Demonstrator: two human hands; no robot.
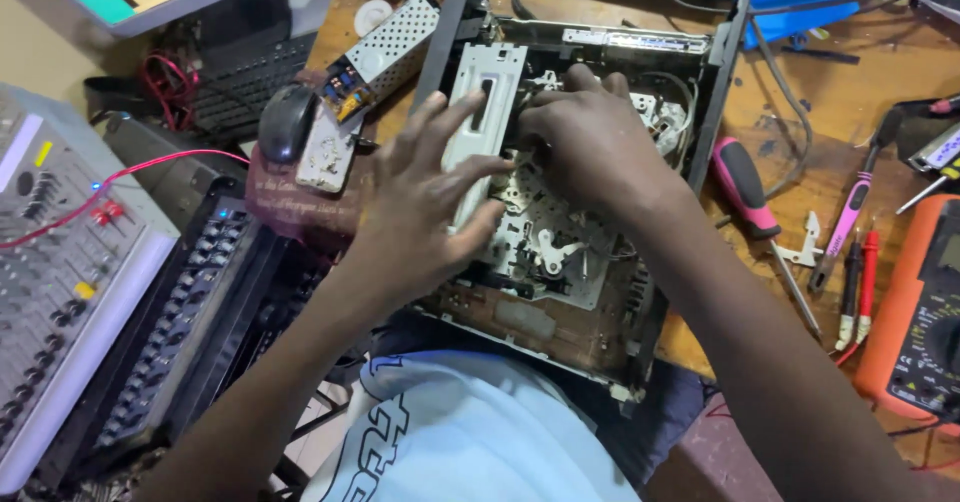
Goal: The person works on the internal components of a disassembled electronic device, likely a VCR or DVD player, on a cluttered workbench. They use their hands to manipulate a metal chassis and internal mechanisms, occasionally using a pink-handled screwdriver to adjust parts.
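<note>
Around your work the table (850, 82) was crowded: a red-and-black screwdriver (745, 190) lay just right of the opened player chassis (560, 312), with probes (858, 282) and an orange multimeter (915, 312) farther right. A computer mouse (286, 122) and a perforated metal board (385, 47) sat at its upper left, and a mixing console (60, 262) stood well to the left. The chassis lay in front of you, partly over the table's near edge. Your left hand (420, 207) rested with fingers spread apart on the pale metal bracket (478, 112), whose long axis ran away from you, tilted slightly right. Your right hand (590, 142) had its fingers curled down into the mechanism; whether they pinched anything, I couldn't tell.
</note>
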